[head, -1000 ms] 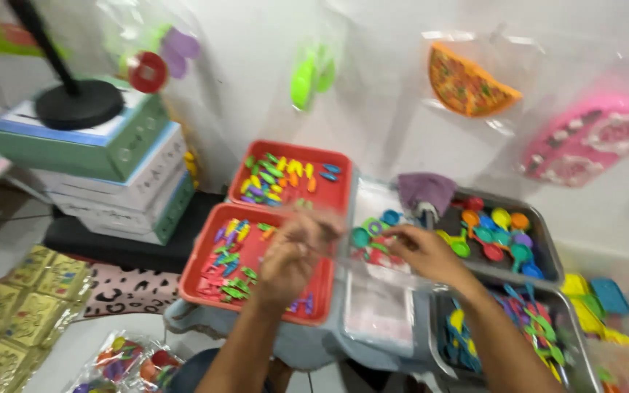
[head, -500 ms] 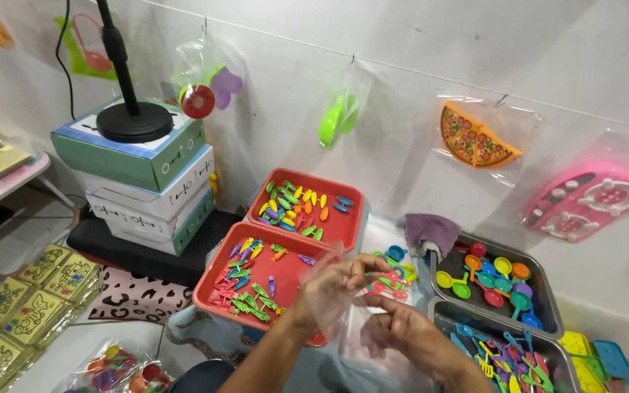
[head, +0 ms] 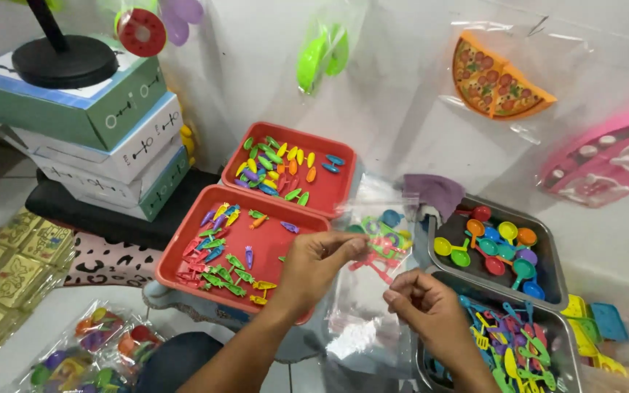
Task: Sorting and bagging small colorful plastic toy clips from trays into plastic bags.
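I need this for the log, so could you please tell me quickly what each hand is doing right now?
Left hand: closed, pinching the clear plastic bag near its top edge.
Right hand: fingers curled shut, pinching the same bag lower down.

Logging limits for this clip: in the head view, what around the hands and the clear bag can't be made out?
- Clear plastic bag: whether it holds anything is unclear; toy pieces show through it.
- Right hand: what its curled fingers pinch is hidden.
- Lower metal tray: cut off by the bottom edge and covered by the right forearm.
- Small toys in the near red tray: too small to tell their kind.
- Left hand: fingertips pinch the bag's top edge.
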